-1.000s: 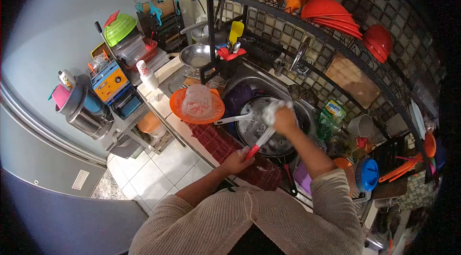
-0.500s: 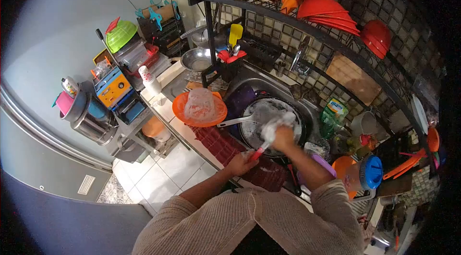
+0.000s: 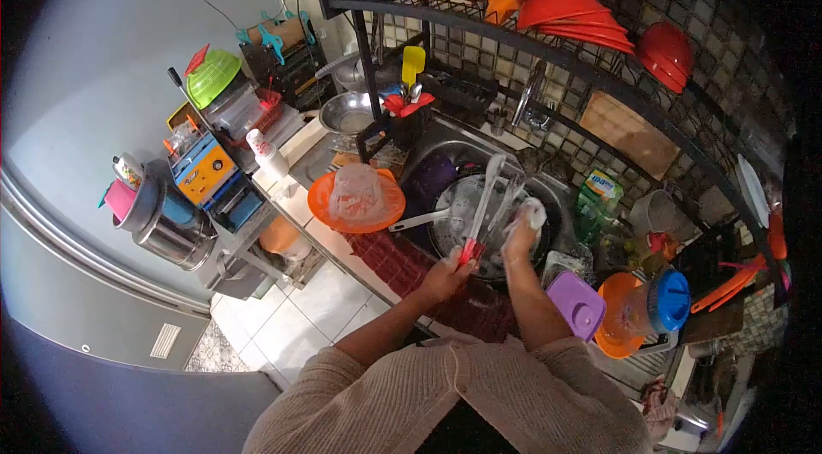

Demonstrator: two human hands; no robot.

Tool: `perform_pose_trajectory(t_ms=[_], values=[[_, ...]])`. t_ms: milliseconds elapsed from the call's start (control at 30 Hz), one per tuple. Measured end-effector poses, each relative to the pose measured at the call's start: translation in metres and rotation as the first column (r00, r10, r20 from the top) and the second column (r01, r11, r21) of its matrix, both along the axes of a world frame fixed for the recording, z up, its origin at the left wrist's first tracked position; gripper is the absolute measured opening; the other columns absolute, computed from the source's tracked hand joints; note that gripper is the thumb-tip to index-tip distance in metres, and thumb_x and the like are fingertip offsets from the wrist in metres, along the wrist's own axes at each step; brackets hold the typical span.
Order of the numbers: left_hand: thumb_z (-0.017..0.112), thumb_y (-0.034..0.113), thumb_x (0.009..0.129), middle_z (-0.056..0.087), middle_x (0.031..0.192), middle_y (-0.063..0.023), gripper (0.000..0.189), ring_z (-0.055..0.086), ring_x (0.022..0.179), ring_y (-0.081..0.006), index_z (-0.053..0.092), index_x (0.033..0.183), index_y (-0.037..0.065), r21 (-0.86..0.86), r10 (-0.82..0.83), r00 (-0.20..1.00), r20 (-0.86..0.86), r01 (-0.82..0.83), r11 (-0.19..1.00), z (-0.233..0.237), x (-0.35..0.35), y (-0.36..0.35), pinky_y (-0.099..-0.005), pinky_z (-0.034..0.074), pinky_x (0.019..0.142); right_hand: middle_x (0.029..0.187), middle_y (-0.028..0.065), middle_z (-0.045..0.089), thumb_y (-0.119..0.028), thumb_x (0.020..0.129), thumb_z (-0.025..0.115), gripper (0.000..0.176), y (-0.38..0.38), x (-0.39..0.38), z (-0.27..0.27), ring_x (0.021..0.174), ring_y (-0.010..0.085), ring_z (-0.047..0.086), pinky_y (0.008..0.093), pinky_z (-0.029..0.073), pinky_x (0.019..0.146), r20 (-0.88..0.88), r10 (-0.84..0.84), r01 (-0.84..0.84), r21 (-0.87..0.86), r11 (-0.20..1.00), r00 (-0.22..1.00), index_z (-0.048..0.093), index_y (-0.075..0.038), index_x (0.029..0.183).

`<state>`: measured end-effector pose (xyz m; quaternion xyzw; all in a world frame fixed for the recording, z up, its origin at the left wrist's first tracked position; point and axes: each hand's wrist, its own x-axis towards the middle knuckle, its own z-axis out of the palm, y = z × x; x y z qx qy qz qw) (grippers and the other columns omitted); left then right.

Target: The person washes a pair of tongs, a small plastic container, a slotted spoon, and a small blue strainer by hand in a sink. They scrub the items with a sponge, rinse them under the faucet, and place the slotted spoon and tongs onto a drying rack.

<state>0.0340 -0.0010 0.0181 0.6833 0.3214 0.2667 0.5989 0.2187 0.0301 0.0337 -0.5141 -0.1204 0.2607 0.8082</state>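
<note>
We see the left hand (image 3: 447,276) wrapped around the smooth red grips of the metal tongs (image 3: 481,214), whose long, slender arms splay, suds-streaked, above the round dark pan (image 3: 445,240) in the steel sink (image 3: 467,150). Just beside them, we find the right hand (image 3: 518,242) with its fingers closed on a soft, foamy white sponge (image 3: 534,214), while a wrinkled burgundy cloth (image 3: 390,261) covers the counter edge.
</note>
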Motion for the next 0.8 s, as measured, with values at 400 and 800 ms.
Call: perform_pose_trajectory(t_ms=[400, 800], values=[[0.028, 0.04, 0.097, 0.055, 0.063, -0.0155, 0.05, 0.055, 0.052, -0.025, 0.046, 0.119, -0.001, -0.076, 0.395, 0.913, 0.097, -0.389, 0.918, 0.032, 0.092, 0.038, -0.0364, 0.042, 0.049, 0.073, 0.0001, 0.056, -0.027, 0.085, 0.063, 0.023, 0.008, -0.015, 0.001, 0.065, 0.01, 0.049, 0.0269, 0.041, 0.059, 0.371, 0.293, -0.281, -0.087, 0.956, 0.881, 0.057, -0.004, 0.084], [0.038, 0.031, 0.094, 0.058, 0.085, -0.0222, 0.036, 0.06, 0.063, -0.0308, 0.053, 0.102, 0.0, 0.543, 0.296, 0.944, -0.148, -0.173, 0.822, -0.036, 0.056, 0.065, -0.0415, 0.044, 0.051, 0.056, 0.0017, 0.05, -0.043, 0.088, 0.051, 0.036, -0.011, 0.008, -0.036, 0.051, 0.0153, 0.052, 0.0289, 0.039, 0.045, -0.134, 0.524, -0.54, -0.254, 0.802, 0.841, 0.053, -0.009, 0.075]])
